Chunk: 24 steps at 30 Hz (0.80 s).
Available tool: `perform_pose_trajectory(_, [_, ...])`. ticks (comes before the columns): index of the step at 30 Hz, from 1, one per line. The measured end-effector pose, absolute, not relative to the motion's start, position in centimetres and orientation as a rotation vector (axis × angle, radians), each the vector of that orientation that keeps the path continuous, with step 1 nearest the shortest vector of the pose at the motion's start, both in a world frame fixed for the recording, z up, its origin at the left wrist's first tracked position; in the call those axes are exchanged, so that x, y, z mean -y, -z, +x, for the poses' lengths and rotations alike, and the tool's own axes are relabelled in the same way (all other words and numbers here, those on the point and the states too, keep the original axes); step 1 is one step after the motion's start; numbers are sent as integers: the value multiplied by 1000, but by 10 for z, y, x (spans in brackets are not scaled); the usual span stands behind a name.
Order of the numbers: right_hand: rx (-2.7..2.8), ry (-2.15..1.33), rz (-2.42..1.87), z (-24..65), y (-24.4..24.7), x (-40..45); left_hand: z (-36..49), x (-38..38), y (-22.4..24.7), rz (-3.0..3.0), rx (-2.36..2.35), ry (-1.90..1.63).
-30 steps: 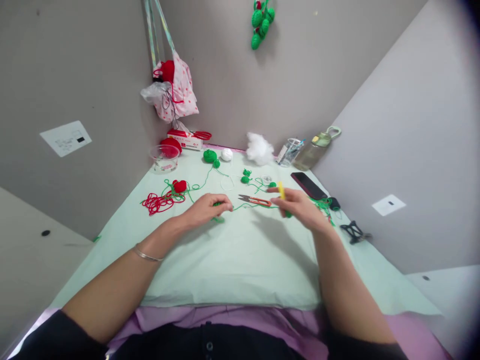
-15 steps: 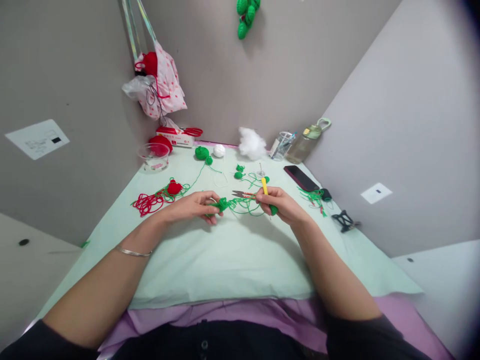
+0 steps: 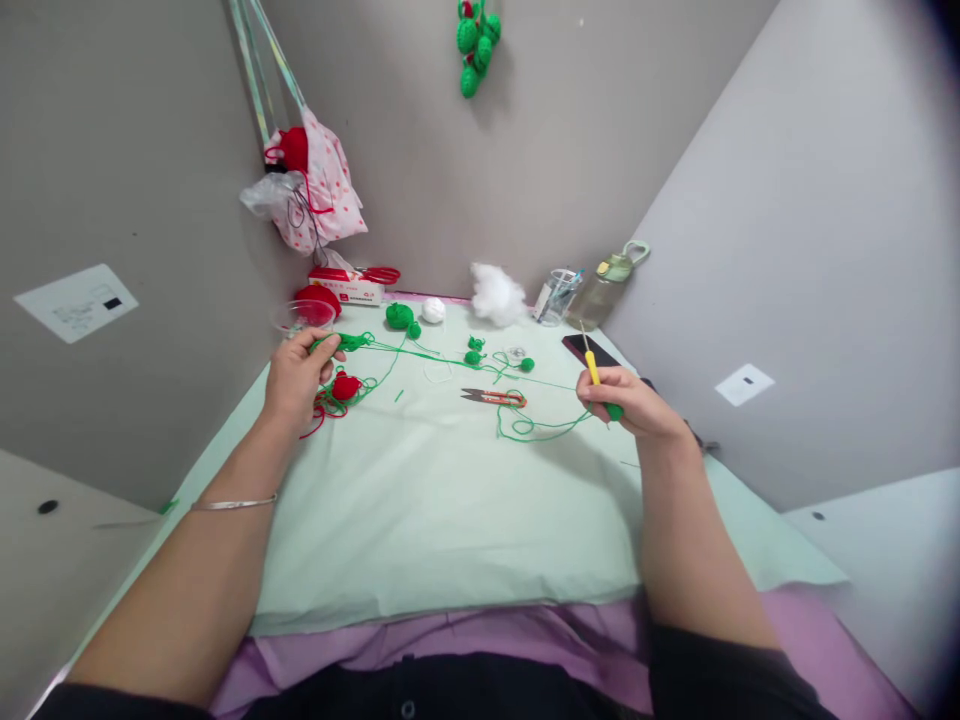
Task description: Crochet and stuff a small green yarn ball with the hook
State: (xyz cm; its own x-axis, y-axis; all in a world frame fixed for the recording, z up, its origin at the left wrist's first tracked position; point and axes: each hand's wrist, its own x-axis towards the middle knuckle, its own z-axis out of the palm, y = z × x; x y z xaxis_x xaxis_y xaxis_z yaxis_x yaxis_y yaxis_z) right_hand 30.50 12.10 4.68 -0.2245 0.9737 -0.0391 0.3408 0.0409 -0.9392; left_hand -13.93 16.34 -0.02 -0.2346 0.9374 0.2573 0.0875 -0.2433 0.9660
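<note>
My left hand [image 3: 298, 378] is closed on a bundle of green yarn [image 3: 351, 342] at the left, above a small red ball and loose red yarn. My right hand [image 3: 630, 398] grips a yellow-handled crochet hook [image 3: 592, 366], its metal tip pointing up, together with a small green crocheted piece [image 3: 614, 411]. Green strands run taut across the table between both hands, and a slack loop of green yarn [image 3: 525, 432] hangs from the right one. Between the hands, thread snips [image 3: 493, 397] with orange-red handles lie on the cloth.
Along the back stand a clear plastic tub [image 3: 304, 318], a box [image 3: 349, 287] with red scissors [image 3: 381, 275], green yarn balls [image 3: 399, 316], white stuffing [image 3: 497, 295], a clear cup [image 3: 559, 297] and a bottle [image 3: 604, 288]. A phone [image 3: 589, 350] lies right. A dotted bag [image 3: 334, 185] hangs left.
My hands have moved apart: the left went left and farther back with the yarn bundle, the right went right with the hook. The yarn between them has straightened out.
</note>
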Motion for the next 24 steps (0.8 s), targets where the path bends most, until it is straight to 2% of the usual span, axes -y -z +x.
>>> perform_pose_trajectory(5, [1729,-1046,-1501,286,-42,-123,-118,-151,-1,1403,-1230,-1266])
perform_pose_trajectory(8, [1657,-956,-1437,248,-38,-120,-99,-140,-2,1470,-1184,-1121])
perform_pose_trajectory(14, [1834,-1171,-1267,169,-30,-112,-73,-127,7,1582,-1086,-932])
perform_pose_trajectory(19, [1935,-1137,-1300,145,-22,-116,-72,-129,15,1654,-1067,-883])
perform_pose_trajectory(24, [1793,-1117,-1309,143,-15,-113,-67,-124,9,1737,-1103,-1085])
